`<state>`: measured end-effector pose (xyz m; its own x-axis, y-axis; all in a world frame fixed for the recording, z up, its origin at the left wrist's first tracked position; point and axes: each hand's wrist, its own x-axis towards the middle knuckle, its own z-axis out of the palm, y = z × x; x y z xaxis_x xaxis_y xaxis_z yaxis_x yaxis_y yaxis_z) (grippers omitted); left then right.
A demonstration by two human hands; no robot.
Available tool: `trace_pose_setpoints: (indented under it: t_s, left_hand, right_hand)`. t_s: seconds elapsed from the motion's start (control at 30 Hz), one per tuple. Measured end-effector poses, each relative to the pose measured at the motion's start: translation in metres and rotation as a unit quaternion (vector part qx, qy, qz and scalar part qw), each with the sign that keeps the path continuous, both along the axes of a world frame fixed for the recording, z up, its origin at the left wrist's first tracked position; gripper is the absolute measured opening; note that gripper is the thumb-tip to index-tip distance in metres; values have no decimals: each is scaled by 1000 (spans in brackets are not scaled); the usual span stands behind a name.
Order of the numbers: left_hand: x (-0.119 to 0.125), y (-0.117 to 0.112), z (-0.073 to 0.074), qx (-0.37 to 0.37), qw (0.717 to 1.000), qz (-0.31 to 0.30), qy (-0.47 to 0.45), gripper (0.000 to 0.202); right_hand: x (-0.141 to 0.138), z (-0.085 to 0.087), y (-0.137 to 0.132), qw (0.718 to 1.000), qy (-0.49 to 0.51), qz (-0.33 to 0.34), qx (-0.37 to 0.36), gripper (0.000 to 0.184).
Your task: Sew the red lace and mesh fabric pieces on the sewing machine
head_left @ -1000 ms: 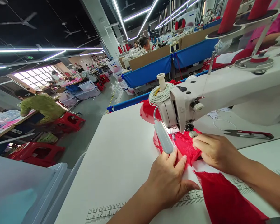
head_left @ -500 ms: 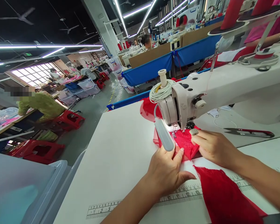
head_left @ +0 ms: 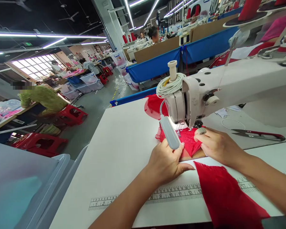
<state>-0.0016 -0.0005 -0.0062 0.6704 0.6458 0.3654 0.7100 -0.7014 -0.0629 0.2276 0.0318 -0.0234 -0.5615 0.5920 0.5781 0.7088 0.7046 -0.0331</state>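
Observation:
Red lacy fabric [head_left: 190, 142] lies bunched under the needle area of a white sewing machine [head_left: 231, 84]. My left hand [head_left: 163, 163] rests flat at the fabric's left side, thumb stretched out; a grey lamp [head_left: 169, 132] covers some of its fingertips. On the right, my right hand [head_left: 219, 144] pinches the fabric's edge between thumb and fingers, close to the machine's knob. Nearer to me, a separate red cloth piece [head_left: 226, 190] drapes across the printed ruler [head_left: 171, 195] and over the table's front edge.
Thread snips [head_left: 258, 135] lie right of the machine. Behind the lamp is more red sheer fabric [head_left: 154, 106]. A translucent bin [head_left: 47, 187] stands left of the white table [head_left: 114, 152]. Farther off are red stools [head_left: 40, 143] and people at workbenches.
The camera view has shifted slightly. The fabric under the machine has moved forward, and a gap now shows between it and the separate red piece. Both hands keep a similar hold.

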Motion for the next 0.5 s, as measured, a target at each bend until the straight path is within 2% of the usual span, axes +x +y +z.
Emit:
trace_pose_setpoints:
  t_s: [0.13, 0.23, 0.5]
  left_hand:
    - [0, -1, 1, 16, 1000, -4, 6, 96]
    - [0, -3, 2, 1, 1000, -6, 25, 98]
    - [-5, -3, -4, 4, 1000, -9, 30, 96]
  right_hand:
    - [1, -3, 1, 1000, 1, 2, -16, 29]
    - [2, -5, 2, 1000, 7, 8, -25, 30]
    - [3, -5, 3, 1000, 2, 12, -3, 29]
